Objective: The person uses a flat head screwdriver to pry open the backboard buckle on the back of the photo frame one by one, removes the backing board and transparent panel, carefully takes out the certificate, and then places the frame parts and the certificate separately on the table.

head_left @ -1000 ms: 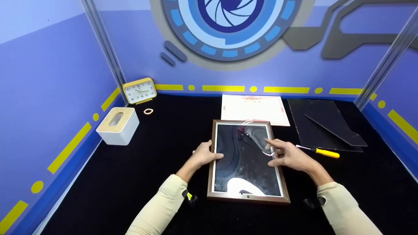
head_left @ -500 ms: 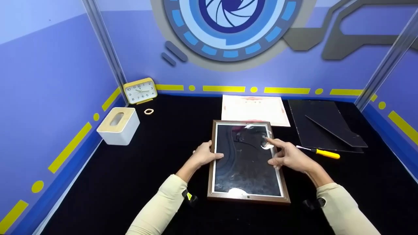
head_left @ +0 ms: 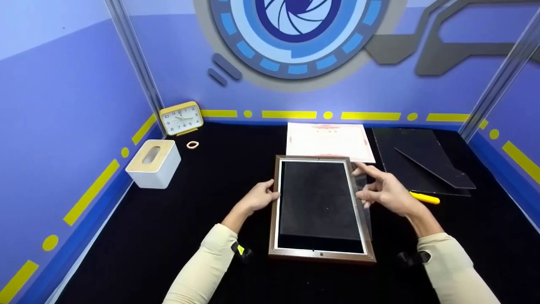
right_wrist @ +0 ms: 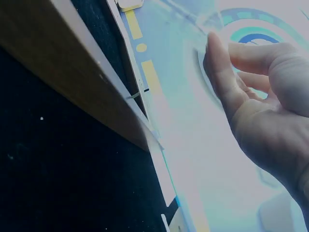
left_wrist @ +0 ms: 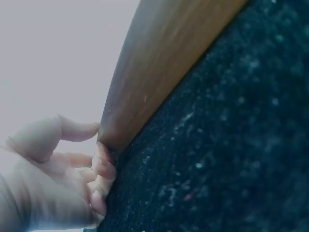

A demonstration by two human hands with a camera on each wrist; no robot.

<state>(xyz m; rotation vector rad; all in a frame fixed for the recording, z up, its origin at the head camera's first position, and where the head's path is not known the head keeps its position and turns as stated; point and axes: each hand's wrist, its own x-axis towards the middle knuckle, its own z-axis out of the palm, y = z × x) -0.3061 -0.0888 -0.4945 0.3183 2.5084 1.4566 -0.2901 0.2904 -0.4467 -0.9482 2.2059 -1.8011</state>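
A brown wooden picture frame with a white inner edge lies flat on the black tabletop in the head view, dark inside. My left hand grips its left side, thumb on the edge and fingertips against the outer side, as the left wrist view shows on the wooden side. Over the frame's right side, my right hand pinches a clear sheet between thumb and fingers. That sheet is hard to make out; part of it sticks out past the frame's right edge. In the right wrist view, the hand is raised above the frame.
A white printed paper lies behind the frame. Dark boards and a yellow-handled screwdriver are at the right. At the left stand a tissue box and a yellow clock, near a small ring.
My right hand has moved up and right, drawing the clear sheet with it; the bright reflections inside the frame are gone. My left thumb has slid back from the sheet to the frame's edge.
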